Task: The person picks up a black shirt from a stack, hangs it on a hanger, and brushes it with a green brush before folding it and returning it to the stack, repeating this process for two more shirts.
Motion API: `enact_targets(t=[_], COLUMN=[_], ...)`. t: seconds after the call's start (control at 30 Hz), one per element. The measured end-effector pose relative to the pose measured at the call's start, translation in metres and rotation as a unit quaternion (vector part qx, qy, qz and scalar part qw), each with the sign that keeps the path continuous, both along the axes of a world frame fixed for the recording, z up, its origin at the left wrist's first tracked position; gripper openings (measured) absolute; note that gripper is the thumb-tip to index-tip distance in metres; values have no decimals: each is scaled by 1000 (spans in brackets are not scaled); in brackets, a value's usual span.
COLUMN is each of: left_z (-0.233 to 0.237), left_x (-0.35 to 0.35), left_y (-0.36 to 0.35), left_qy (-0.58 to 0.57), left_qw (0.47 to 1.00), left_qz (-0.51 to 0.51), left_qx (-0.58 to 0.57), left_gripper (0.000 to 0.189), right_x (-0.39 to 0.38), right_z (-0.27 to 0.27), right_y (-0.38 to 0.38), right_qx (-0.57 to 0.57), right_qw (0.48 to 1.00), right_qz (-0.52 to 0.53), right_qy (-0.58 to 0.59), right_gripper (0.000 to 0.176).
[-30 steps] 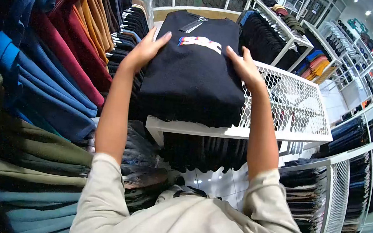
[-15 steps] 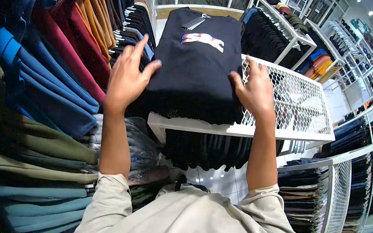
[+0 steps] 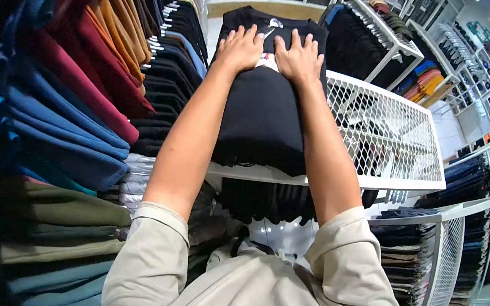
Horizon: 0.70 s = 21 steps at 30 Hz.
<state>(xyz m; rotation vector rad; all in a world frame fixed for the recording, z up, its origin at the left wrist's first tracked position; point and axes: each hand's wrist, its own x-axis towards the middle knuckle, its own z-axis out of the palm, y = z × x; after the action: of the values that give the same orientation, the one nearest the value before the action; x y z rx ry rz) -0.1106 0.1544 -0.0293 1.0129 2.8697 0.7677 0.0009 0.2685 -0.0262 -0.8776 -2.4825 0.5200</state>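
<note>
"What is around you?"

"At nine o'clock hang blue garments (image 3: pixel 68 128), with dark red garments (image 3: pixel 95 68) at ten and olive-green garments (image 3: pixel 66 209) at eight. At one o'clock a white metal rack (image 3: pixel 410 49) carries caps on top. At four is a white mesh-sided rack (image 3: pixel 445 264)."

"Does anything block the view?"

"My hands partly cover the white print with red and blue edges (image 3: pixel 267 63), and my forearms cross the sides of the folded black fabric shirt (image 3: pixel 264 116)."

"Where is that shirt?"

"At twelve o'clock, on the left end of a white metal display stand with a mesh top (image 3: pixel 387 138), its neckline pointing away from me."

"And your grip?"

"Open, gripping nothing. My left hand (image 3: pixel 241 48) and right hand (image 3: pixel 298 57) lie palm down on the upper part of the shirt, fingers slightly spread and pointing away from me. The print shows between them, and the white neck label (image 3: pixel 275 22) lies just beyond."

"What do the racks hold?"

"Black garments (image 3: pixel 264 200) hang beneath the mesh-top stand. The rack at one o'clock holds dark garments too, and the one at four holds a row of mostly dark clothes (image 3: pixel 401 253)."
</note>
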Motion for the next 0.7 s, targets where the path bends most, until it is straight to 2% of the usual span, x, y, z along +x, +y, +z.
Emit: enact_targets(t=[0.17,0.2,0.23,0.3,0.4,0.43,0.47,0.5,0.57,0.6,0.67,0.7], left_z=[-10,-61,-38,-18,0,10,23,24,29,20,-2,-14], left_x=[-5,-59,-40,-18,8,31,66,94,189,231,299,326], left_y=[1,16,12,5,-9,-21,-33,-45,-64,-70,-70,-71], left_qy=[-20,64,-1,-5,45,83,109,144,150,220,215,213], left_qw=[1000,995,999,1000,997,992,988,978,979,966,965,964], left_qz=[-7,-68,-45,-13,3,-1,-5,-63,-83,-88,-95,-95], left_qx=[3,-28,-1,-9,59,92,113,140,111,109,119,132], left_gripper=[65,65,66,67,72,76,73,65,50,45,41,41], right_x=[0,0,-1,3,21,33,57,93,152,191,267,301], right_z=[0,1,4,7,5,5,9,9,-27,-32,-34,-40], right_y=[3,1,1,-1,-5,-7,-10,-25,-39,-50,-69,-72], right_qx=[-41,-41,-43,-43,-36,-32,-20,-10,11,16,-44,-75], right_qw=[999,999,998,998,999,998,995,990,963,960,951,955], right_qz=[9,-1,-2,3,34,47,93,115,178,185,179,143], right_qy=[-30,-34,-45,-48,19,42,42,83,201,209,248,249], right_gripper=[79,80,80,81,79,77,70,61,50,48,39,34])
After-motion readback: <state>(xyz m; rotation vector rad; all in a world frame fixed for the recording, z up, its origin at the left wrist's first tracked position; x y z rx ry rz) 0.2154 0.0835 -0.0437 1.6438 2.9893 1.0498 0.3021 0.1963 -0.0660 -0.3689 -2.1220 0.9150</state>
